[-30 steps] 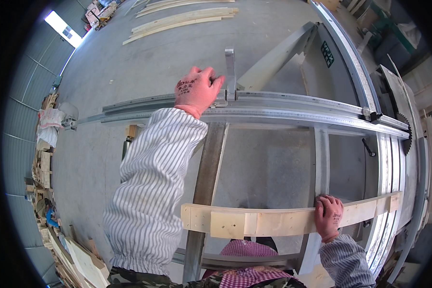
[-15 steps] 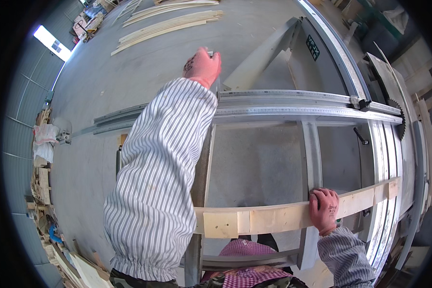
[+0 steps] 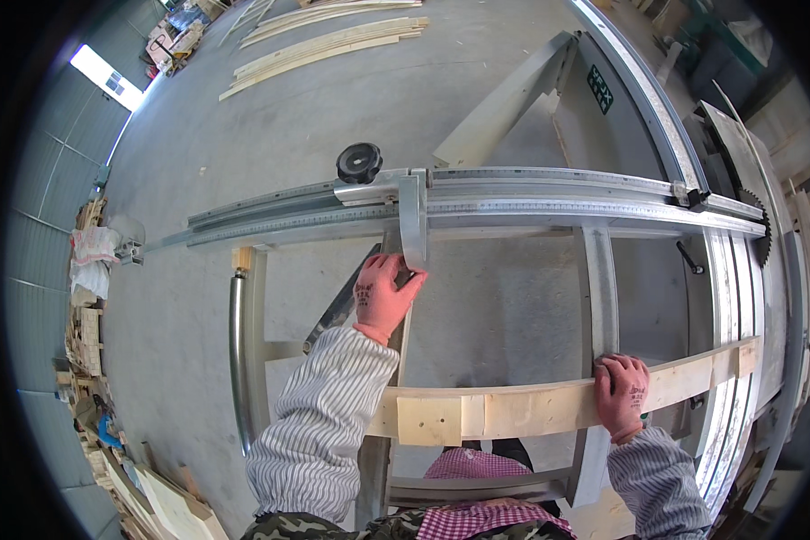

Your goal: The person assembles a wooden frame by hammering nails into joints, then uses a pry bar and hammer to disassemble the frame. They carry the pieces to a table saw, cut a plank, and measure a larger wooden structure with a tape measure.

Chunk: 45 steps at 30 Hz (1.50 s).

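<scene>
In a pink work glove, my left hand [image 3: 386, 294] pinches the near end of a flat metal stop arm [image 3: 412, 220]. This arm hangs toward me from a bracket with a black round knob [image 3: 359, 163] on the ruled aluminium fence rail [image 3: 531, 209]. My right hand [image 3: 622, 394], gloved the same way, grips a long pale wooden board [image 3: 535, 407] from above, thumb side hidden. The board lies across the metal frame bars, its right end over the sliding table [image 3: 724, 306]. A small wood block [image 3: 429, 420] sits against its near face toward the left.
A toothed saw blade [image 3: 763, 229] stands beyond the rail's right end. A steel roller [image 3: 238, 355] runs along the frame's left side. Long wood strips [image 3: 324, 56] lie on the far floor, with more timber [image 3: 166, 499] at lower left.
My left hand has come back toward me from beyond the rail, and the stop arm has swung down to the near side. The knob is uncovered. My right hand stays on the board.
</scene>
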Motion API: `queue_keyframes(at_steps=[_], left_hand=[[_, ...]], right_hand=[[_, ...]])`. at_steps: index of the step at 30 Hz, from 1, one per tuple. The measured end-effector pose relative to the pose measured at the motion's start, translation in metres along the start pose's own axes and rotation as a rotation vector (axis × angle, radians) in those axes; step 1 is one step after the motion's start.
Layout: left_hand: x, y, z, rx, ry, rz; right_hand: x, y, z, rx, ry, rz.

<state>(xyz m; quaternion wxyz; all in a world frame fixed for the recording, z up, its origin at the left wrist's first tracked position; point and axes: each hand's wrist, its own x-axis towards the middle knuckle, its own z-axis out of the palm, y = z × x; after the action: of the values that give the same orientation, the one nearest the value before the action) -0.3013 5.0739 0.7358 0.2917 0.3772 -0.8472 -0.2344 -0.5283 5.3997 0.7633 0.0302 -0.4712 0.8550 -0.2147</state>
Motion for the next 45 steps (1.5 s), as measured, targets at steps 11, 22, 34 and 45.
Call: queue_keyframes(at_steps=[11,22,34,45], left_hand=[[-0.050,0.034,-0.052,0.119,-0.072,0.101],[-0.294,0.140,0.000,-0.224,-0.438,0.088],[-0.364,0.146,0.046,0.504,-0.720,-0.274],[-0.358,0.148,0.059,0.671,-0.627,-0.432]], right_hand=[[-0.003,0.001,0.000,0.030,-0.003,0.015],[-0.021,0.015,-0.001,-0.031,-0.029,0.003],[-0.046,0.045,-0.020,0.052,-0.240,-0.457],[-0.055,0.050,-0.015,-0.005,-0.282,-0.441]])
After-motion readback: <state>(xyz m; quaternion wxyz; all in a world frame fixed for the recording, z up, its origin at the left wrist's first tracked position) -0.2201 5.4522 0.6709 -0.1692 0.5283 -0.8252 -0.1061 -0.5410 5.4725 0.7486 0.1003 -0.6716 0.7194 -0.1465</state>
